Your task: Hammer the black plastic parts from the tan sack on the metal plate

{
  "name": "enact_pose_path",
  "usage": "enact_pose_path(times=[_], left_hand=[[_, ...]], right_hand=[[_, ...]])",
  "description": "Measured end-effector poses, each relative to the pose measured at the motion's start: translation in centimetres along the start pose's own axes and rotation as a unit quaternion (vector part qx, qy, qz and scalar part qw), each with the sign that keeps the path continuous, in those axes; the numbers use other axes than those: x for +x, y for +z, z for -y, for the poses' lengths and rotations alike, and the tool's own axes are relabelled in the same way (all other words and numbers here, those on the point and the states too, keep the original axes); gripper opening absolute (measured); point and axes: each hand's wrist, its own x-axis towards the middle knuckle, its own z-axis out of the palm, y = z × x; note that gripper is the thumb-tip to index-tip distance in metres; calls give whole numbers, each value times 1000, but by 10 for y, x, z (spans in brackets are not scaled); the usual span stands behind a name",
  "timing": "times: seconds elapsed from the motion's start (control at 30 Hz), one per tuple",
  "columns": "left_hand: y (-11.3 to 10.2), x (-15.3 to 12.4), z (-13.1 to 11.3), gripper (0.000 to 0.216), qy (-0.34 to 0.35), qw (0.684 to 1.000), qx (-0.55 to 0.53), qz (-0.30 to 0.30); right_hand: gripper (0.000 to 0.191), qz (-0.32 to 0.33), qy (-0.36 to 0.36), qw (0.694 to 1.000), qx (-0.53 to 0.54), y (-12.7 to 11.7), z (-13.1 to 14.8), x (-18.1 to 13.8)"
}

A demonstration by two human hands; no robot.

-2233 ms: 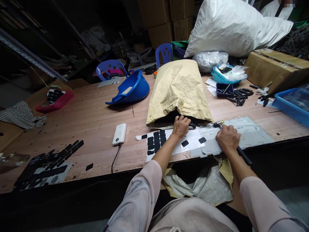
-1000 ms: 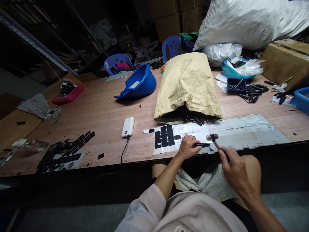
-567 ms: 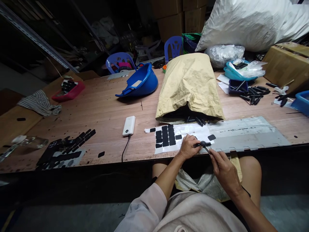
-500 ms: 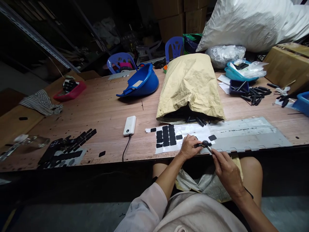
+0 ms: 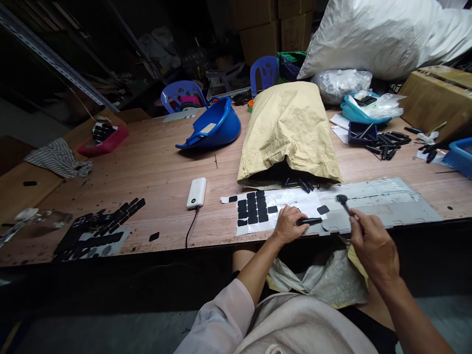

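My left hand (image 5: 288, 226) is closed around one end of a slim black pen-like tube (image 5: 313, 221), which lies level at the table's front edge and points right. In my right hand (image 5: 376, 248) is the handle of a small tool with a round black head (image 5: 342, 199); its exact kind I cannot make out. The head is raised, up and to the right of the tube, apart from it. Beside my left hand lies a white sheet (image 5: 289, 200) bearing rows of black rounded pads (image 5: 252, 206). One loose black pad (image 5: 323, 210) sits just above the tube.
A yellow sack (image 5: 291, 123) opens toward me, black tubes spilling from its mouth. A grey board (image 5: 413, 201) runs along the right front edge. Left stand a white power bank (image 5: 196, 191) with a cable and a blue basin (image 5: 221, 125). More black tubes (image 5: 393, 142) lie far right.
My right hand has moved right with the tool, lifting its round head off the tube. My left hand still holds the tube in nearly the same place.
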Motion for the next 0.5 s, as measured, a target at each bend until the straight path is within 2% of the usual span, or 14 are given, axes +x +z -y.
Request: enact_pose_path(times=[0.13,0.23,0.37,0.5], left_hand=[[-1,0,-2,18,-1,1000,19,9],[-1,-1,-3,18,0,1000,20,13],[-1,-1,-2,18,-5,1000,24,13],[-5,0,-1,17,3,999,30,22]], right_hand=[[38,18,88,989,-114,7,-38,49],[32,57,99,981,-156,25,-57,70],[32,65,86,976,-191,49,-55,77],[38,54,99,972,-205,60,-45,73]])
